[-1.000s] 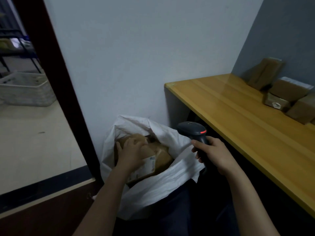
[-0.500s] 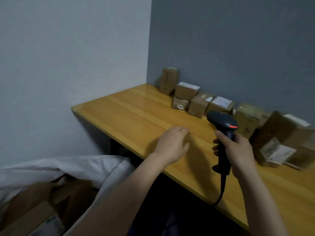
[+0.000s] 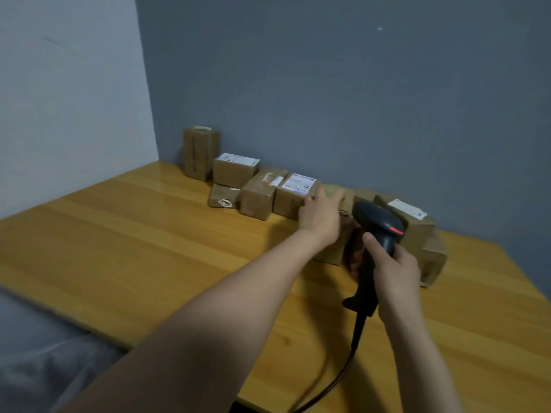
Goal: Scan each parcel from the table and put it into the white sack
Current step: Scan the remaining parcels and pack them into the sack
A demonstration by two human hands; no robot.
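L hand (image 3: 320,217), fingers straight, reaches over a parcel (image 3: 332,251) mid-row at the back wall; no grip closed yet. R hand (image 3: 393,271) clasps the scanner (image 3: 378,223). Step: fetching a parcel to scan. Next: lift it clear of 2 boxes just beside it. Room lies left across the table (image 3: 143,248); the white sack (image 3: 50,359) seems low left, past the edge.

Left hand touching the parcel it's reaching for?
Cannot tell. Head view: the left hand overlaps the parcel with fingers over its top edge, but blur hides any contact or gap.
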